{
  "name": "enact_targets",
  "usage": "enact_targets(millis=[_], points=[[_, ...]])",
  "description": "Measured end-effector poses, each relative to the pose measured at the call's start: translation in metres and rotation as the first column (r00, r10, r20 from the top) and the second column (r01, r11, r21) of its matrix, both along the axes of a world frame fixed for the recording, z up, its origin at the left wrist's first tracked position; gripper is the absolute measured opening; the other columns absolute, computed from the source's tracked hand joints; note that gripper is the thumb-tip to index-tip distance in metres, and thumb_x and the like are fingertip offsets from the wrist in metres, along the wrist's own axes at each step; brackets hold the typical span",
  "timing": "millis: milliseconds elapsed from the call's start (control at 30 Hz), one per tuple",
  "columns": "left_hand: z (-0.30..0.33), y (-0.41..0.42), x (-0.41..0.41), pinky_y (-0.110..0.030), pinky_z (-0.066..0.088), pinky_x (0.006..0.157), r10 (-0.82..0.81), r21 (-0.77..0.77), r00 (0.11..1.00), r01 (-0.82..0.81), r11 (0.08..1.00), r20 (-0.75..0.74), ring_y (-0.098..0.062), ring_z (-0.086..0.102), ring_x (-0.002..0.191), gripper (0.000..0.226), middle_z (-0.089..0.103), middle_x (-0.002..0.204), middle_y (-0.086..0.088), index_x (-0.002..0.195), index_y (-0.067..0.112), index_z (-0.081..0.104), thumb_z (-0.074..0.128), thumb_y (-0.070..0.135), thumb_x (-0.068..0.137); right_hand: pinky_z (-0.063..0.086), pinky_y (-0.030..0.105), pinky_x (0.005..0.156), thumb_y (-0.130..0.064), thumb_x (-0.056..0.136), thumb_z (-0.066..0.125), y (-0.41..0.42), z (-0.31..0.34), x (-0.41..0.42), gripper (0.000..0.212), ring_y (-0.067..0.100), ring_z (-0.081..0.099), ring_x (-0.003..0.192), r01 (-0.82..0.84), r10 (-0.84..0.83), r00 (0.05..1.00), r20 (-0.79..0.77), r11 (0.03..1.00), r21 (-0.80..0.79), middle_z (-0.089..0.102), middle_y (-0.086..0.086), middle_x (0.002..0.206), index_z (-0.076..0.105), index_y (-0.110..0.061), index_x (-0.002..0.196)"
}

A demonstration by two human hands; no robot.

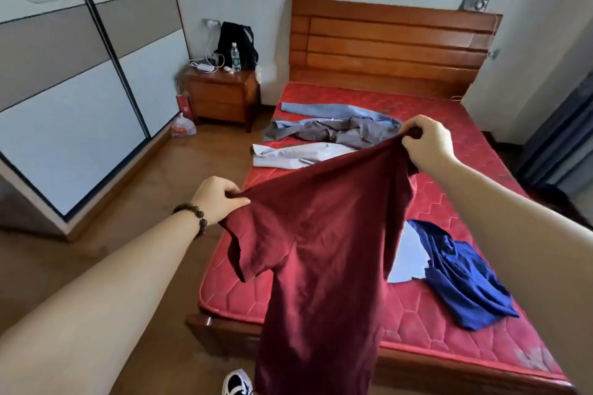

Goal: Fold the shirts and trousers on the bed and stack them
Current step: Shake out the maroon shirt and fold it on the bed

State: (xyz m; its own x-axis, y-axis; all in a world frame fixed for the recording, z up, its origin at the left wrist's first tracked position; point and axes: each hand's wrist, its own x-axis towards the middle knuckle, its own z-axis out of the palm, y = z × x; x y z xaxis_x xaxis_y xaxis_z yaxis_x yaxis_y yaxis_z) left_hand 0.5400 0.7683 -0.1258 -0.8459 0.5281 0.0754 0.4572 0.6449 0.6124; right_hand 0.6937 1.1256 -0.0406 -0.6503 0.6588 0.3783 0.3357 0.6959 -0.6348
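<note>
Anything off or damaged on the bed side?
The mattress is bare, with a worn, discoloured patch at its near right corner. One pale garment hangs off the left edge. Otherwise just unfolded clothes.

Maroon shirt [321, 250] hem runs off the bottom frame edge, and the shirt hides part of the pale garment [406, 261] under the blue shirt [462, 276] plus the bed's near-left corner. Shoe [236, 383] is cut off at the bottom edge. Wardrobe [80, 74] is cropped at upper left. Bottle [235, 57] label is too small to read. Curtain [564, 138] is clipped at the right edge.
</note>
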Motion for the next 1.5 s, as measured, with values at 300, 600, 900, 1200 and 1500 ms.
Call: enact_targets(millis=[300,600,900,1200,1500], points=[[-0.176,0.027,-0.143,-0.025,0.041,0.079,0.017,-0.202,0.962,0.039,0.979,0.273,-0.015,0.056,0.086,0.031,0.064,0.092,0.001,0.093,0.011,0.070,0.081,0.032,0.074,0.033,0.014,0.071,-0.001,0.073,0.054,0.032,-0.184,-0.164,0.033,0.018,0.057,0.090,0.058,-0.015,0.961,0.276,0.987,-0.147,0.061,-0.007,0.088,0.064,-0.027,0.090],[-0.292,0.083,-0.235,-0.025,0.039,0.082,0.041,-0.199,0.939,0.029,0.979,0.341,-0.022,0.060,0.095,0.027,0.066,0.099,-0.005,0.105,0.009,0.064,0.075,0.013,0.080,0.028,0.006,0.070,0.000,0.080,0.061,0.079,-0.295,-0.270,0.020,0.010,0.051,0.085,0.042,0.021,0.932,0.362,0.985,-0.166,0.053,-0.019,0.076,0.070,-0.013,0.093],[-0.405,0.137,-0.314,-0.036,0.042,0.077,0.179,-0.194,0.961,-0.137,0.971,0.213,-0.040,0.061,0.095,0.021,0.065,0.103,-0.021,0.114,0.003,0.054,0.052,0.014,0.096,0.029,0.009,0.069,-0.005,0.083,0.061,0.147,-0.419,-0.374,0.015,0.012,0.054,0.087,-0.078,0.127,0.947,0.295,0.982,-0.171,0.063,-0.005,0.089,0.067,-0.012,0.094],[-0.468,0.178,-0.349,-0.049,0.034,0.104,0.210,-0.506,0.976,-0.154,0.848,0.054,-0.032,0.037,0.134,0.065,0.042,0.143,-0.013,0.143,0.013,0.036,0.060,0.042,0.089,0.009,0.054,0.115,-0.035,0.089,0.060,0.169,-0.504,-0.431,0.064,0.023,0.012,0.146,-0.132,0.064,0.819,0.571,0.988,0.079,0.026,0.005,0.155,0.034,-0.017,0.144],[-0.505,0.270,-0.353,-0.042,0.016,0.118,0.028,-0.359,0.999,-0.016,0.933,0.028,-0.019,0.020,0.145,0.062,0.032,0.153,-0.003,0.148,0.012,0.030,0.051,0.039,0.095,0.005,0.047,0.119,-0.016,0.095,0.049,0.138,-0.571,-0.450,0.045,0.018,0.010,0.148,-0.539,0.401,0.687,0.606,0.841,0.055,0.032,-0.001,0.153,0.046,-0.023,0.139]])
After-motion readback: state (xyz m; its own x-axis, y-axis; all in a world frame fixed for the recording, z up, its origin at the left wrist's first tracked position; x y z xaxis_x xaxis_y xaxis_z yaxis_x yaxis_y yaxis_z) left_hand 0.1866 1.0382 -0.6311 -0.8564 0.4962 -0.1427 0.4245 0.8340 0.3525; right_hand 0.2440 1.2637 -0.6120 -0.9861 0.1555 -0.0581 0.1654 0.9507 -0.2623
